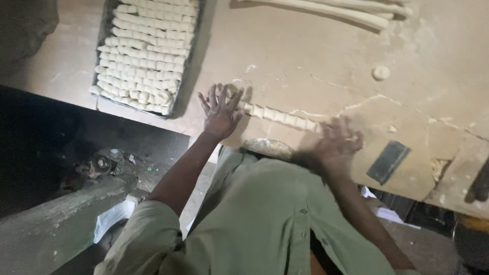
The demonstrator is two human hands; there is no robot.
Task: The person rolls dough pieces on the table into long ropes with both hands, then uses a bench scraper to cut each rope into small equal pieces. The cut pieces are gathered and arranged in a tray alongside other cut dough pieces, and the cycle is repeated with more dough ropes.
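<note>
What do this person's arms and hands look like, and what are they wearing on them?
Both forearms are bare below olive-green shirt sleeves rolled above the elbows. The left hand is bare, with no glove, ring or watch visible, and dusted with flour. The right hand is motion-blurred; no glove shows. The shirt has small buttons.

One dough rope [282,118] lies under two hands, three more long ropes [351,11] lie beyond, with one tray [104,30] of many cut pieces, one small dough lump [381,72] and one dark scraper [388,162].

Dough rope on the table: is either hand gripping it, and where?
Neither hand grips it. The left hand lies flat, fingers spread, on one end of the dough rope; the right hand, motion-blurred, presses on the other end. Palms on top, no closed grasp.
</note>
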